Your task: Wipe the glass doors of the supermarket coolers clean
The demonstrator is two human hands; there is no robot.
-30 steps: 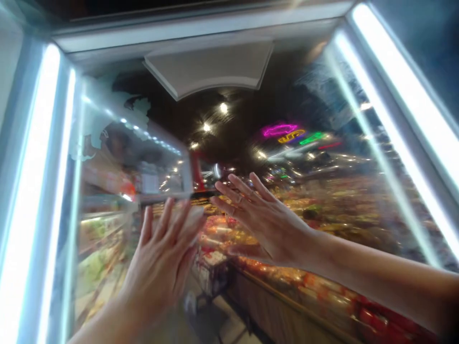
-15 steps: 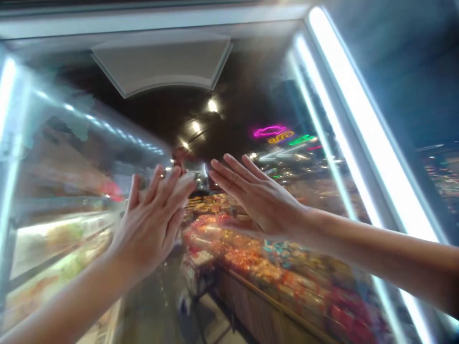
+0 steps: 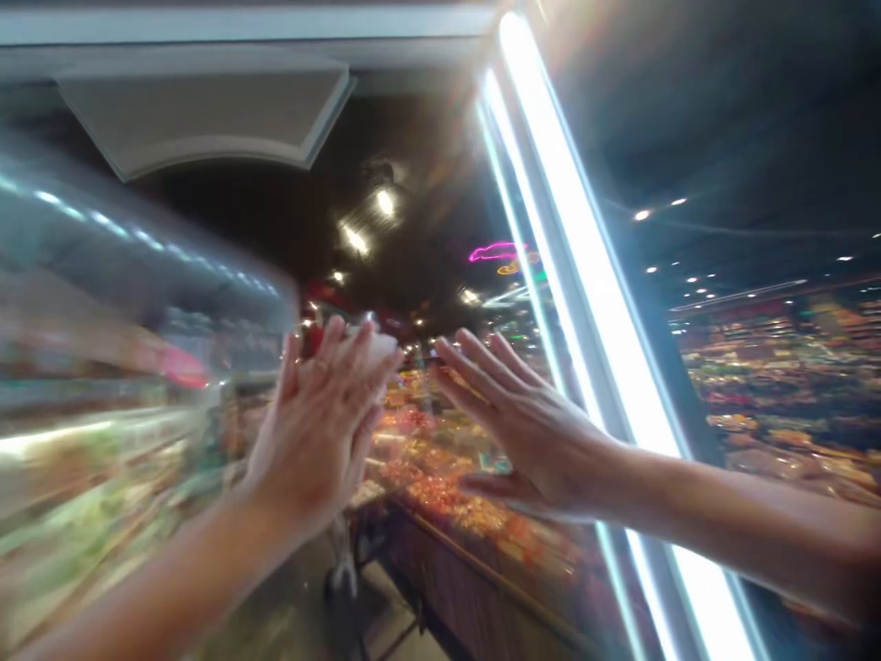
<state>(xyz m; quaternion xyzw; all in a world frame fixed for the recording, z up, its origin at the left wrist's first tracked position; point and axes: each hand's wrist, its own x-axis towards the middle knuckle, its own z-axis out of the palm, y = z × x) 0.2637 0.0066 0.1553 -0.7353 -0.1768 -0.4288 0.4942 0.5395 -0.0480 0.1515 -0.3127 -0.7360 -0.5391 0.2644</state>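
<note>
My left hand is raised with its palm facing away and its fingers stretched out. Under its fingertips shows a crumpled white cloth, which the fingers press and partly hide; whether it is cloth or paper is blurred. Slightly to the right, my right hand is held up flat, fingers extended and thumb apart, with nothing in it. Both hands appear to be at a clear glass pane, though contact is hard to make out. The hands are apart from each other.
Bright light tubes slant down on the right, behind my right forearm. A pale frame bar runs across the top. Beyond are a produce stand, blurred lit shelves on the left and a dark wheeled cart.
The view has turned right, so the light tubes and top panel sit further left. Both hands are a little further right and lower in the picture, and the white cloth has moved with my left hand.
</note>
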